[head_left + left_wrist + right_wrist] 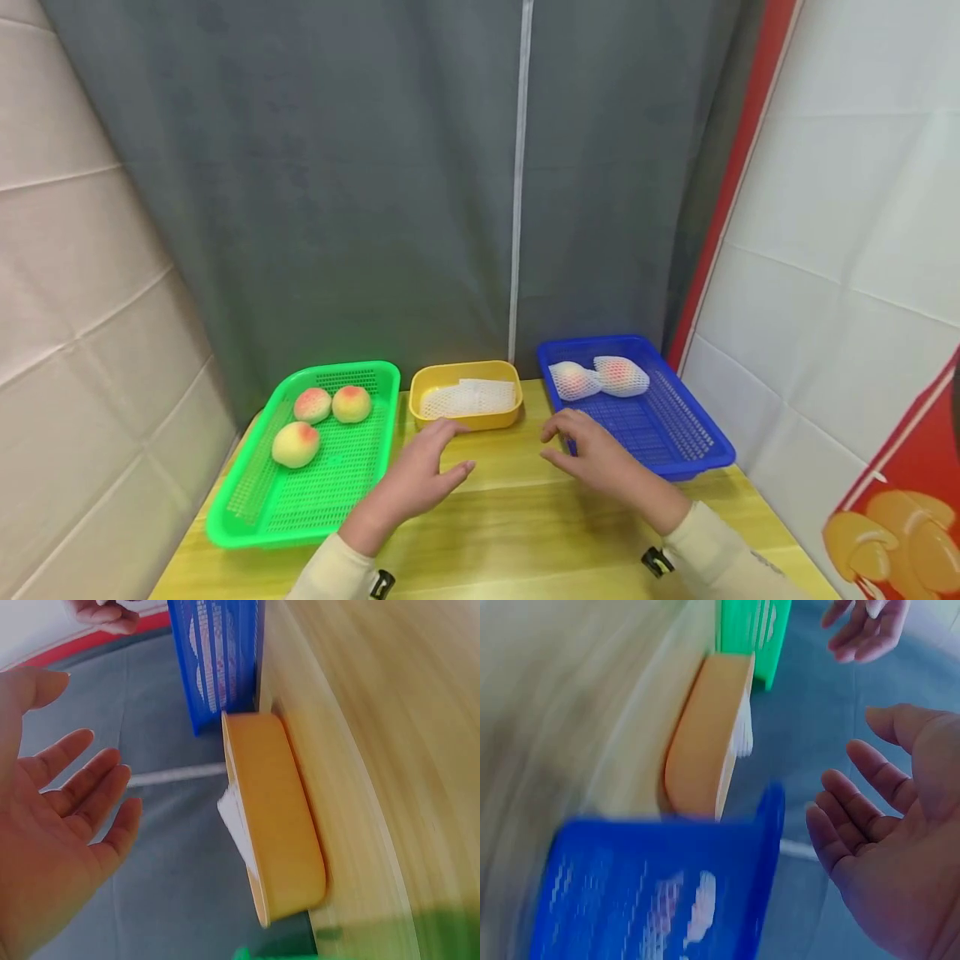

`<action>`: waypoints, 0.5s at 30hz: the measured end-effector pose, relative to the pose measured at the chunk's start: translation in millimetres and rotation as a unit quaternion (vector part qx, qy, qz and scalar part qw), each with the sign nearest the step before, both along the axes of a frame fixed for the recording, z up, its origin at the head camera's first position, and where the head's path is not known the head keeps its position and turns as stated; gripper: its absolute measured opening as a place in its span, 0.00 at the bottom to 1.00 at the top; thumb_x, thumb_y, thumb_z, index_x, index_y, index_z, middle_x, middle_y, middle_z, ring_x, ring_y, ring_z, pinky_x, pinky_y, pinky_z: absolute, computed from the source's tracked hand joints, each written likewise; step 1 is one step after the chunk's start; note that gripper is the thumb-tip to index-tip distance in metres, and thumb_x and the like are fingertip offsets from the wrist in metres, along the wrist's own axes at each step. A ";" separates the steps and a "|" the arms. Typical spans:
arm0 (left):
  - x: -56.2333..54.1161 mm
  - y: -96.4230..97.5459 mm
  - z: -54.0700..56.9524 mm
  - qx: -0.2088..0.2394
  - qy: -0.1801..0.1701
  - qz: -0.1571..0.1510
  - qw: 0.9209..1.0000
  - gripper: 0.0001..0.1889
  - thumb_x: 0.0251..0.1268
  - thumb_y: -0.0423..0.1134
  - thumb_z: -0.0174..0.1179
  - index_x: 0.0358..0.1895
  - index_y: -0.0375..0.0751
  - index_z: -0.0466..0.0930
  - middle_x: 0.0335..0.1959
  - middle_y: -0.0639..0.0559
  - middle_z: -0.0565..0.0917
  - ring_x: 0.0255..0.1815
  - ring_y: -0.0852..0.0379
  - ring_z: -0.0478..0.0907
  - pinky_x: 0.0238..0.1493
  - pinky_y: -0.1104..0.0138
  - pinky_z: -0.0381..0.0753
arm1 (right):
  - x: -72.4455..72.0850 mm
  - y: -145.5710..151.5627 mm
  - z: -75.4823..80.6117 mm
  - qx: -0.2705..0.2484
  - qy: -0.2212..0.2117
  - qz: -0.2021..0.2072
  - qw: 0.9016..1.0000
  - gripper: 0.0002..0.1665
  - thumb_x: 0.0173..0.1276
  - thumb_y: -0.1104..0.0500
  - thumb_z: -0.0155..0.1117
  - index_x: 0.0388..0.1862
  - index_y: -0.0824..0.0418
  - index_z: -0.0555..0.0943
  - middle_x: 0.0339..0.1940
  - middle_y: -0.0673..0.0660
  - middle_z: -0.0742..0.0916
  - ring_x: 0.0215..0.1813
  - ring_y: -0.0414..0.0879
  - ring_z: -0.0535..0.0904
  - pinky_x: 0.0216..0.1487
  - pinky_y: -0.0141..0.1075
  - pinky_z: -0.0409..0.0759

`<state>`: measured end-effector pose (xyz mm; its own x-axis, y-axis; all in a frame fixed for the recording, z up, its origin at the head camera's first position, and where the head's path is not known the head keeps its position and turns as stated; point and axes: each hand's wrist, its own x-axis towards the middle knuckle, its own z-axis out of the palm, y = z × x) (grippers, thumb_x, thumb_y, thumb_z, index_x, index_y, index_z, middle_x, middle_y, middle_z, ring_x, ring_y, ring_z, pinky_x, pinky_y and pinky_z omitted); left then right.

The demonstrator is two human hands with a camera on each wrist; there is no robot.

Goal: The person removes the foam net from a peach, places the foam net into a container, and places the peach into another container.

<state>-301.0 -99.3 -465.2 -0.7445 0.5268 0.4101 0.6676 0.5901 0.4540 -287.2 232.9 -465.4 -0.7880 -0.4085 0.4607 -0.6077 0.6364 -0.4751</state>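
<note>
My left hand (417,472) hovers over the table between the green basket (397,392) and the yellow container (465,423), its fingers loosely bent around nothing. Near the left edge of the blue basket (697,417), my right hand (596,454) is also raised, relaxed and holding nothing. White foam net sleeves (472,398) lie in the yellow container. Two peaches in foam nets (573,381) (621,377) rest at the back of the blue basket. Three bare peaches (296,444) (312,405) (351,404) sit in the green basket.
The wooden table (510,517) carries all three containers along its back half. A grey curtain (375,192) hangs right behind them. White panels (847,208) stand at both sides, and a red printed panel (915,492) is at the lower right.
</note>
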 end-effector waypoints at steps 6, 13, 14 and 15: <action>-8.9 35.2 0.6 0.004 0.001 -0.048 0.999 0.24 0.77 0.44 0.70 0.70 0.42 0.80 0.66 0.47 0.84 0.70 0.50 0.79 0.73 0.49 0.78 | -0.2 37.4 9.3 -0.009 -0.025 -0.054 0.998 0.06 0.78 0.56 0.76 0.49 0.52 0.87 0.53 0.46 0.88 0.58 0.49 0.82 0.59 0.54 0.84; -16.4 81.8 1.1 0.003 0.019 -0.085 0.996 0.21 0.78 0.44 0.68 0.68 0.43 0.82 0.65 0.51 0.84 0.70 0.51 0.80 0.74 0.52 0.78 | 1.9 68.6 15.9 -0.013 -0.010 -0.105 0.994 0.06 0.77 0.58 0.76 0.47 0.49 0.87 0.51 0.48 0.88 0.54 0.48 0.82 0.55 0.50 0.84; -17.6 89.5 0.5 0.000 0.022 -0.090 0.996 0.20 0.78 0.44 0.68 0.68 0.43 0.83 0.65 0.51 0.84 0.69 0.51 0.80 0.74 0.53 0.78 | 1.7 71.8 16.4 -0.013 -0.009 -0.110 0.994 0.06 0.77 0.58 0.76 0.47 0.48 0.87 0.51 0.48 0.88 0.54 0.48 0.82 0.56 0.51 0.84; -18.9 97.6 -0.6 -0.003 0.027 -0.095 0.995 0.20 0.79 0.45 0.67 0.67 0.43 0.83 0.65 0.51 0.84 0.68 0.52 0.80 0.74 0.54 0.78 | 1.5 74.8 16.8 -0.014 -0.011 -0.115 0.993 0.06 0.77 0.59 0.77 0.47 0.48 0.87 0.52 0.48 0.88 0.55 0.48 0.83 0.56 0.52 0.84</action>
